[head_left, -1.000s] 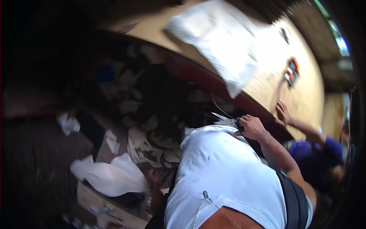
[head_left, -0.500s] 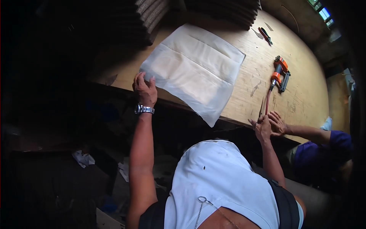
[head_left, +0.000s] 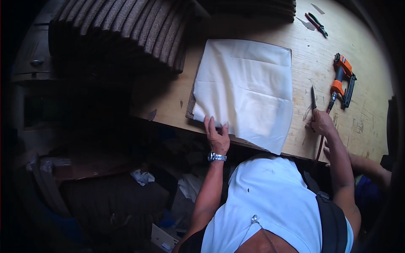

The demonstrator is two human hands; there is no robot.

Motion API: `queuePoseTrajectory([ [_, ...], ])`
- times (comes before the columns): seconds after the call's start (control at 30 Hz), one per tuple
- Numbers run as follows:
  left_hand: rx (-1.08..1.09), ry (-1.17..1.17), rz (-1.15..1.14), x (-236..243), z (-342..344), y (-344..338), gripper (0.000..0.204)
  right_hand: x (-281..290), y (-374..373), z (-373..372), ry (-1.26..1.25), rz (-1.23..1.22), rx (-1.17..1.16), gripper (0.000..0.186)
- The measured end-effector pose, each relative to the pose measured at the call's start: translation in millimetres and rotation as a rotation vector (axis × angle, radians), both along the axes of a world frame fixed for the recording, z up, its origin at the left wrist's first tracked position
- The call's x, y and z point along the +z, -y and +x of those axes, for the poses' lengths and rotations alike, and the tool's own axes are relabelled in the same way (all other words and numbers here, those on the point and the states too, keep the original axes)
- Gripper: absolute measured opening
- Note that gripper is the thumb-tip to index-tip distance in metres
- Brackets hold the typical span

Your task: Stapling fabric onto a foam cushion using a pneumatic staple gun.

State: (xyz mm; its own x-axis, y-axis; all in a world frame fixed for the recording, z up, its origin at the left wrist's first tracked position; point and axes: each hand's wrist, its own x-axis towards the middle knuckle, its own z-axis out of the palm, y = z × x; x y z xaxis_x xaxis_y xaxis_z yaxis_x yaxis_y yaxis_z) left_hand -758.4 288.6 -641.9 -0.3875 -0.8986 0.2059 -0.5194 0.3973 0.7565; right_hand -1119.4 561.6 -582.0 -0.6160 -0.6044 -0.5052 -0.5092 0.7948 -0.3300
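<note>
A white cloth (head_left: 253,84) with creases lies over a flat brown panel (head_left: 190,105) whose rough edge shows at the left. My left hand (head_left: 218,140), with a metal watch at the wrist, grips the cloth's near edge by its left corner. The cloth's near right corner hangs over the table edge. To the right of the cloth, my right hand (head_left: 322,123) is closed on a tool with a dark pointed blade (head_left: 313,97), which points away from me. My fingers hide its handle, so I cannot tell whether it is scissors or a knife.
An orange and black nail gun (head_left: 343,80) with a red hose lies at the right. Pliers (head_left: 316,24) lie farther back. Ridged brown panels (head_left: 122,29) are stacked at the back left. Another person's arm (head_left: 367,166) reaches in at the right, below the wooden table's (head_left: 363,122) edge.
My view has shifted left. My right hand has moved away from the other person's hand and toward the cloth with the bladed tool. The cloth's left side has shifted, exposing the brown edge.
</note>
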Motion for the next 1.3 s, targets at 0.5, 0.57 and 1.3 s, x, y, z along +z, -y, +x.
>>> queuePoseTrajectory([
  [0.5,-0.080,-0.227,0.316,-34.7,50.0,146.4,0.059,-18.5,5.9,35.7,0.455,-0.458,-0.536,0.015],
  [0.57,-0.066,-0.271,0.328,-38.1,40.4,168.5,0.057,-4.0,9.4,47.8,0.331,-0.296,-0.467,0.027],
  [1.3,0.027,-0.284,0.683,13.6,37.8,214.3,0.027,68.1,45.9,116.3,0.373,-0.128,-0.269,0.040],
])
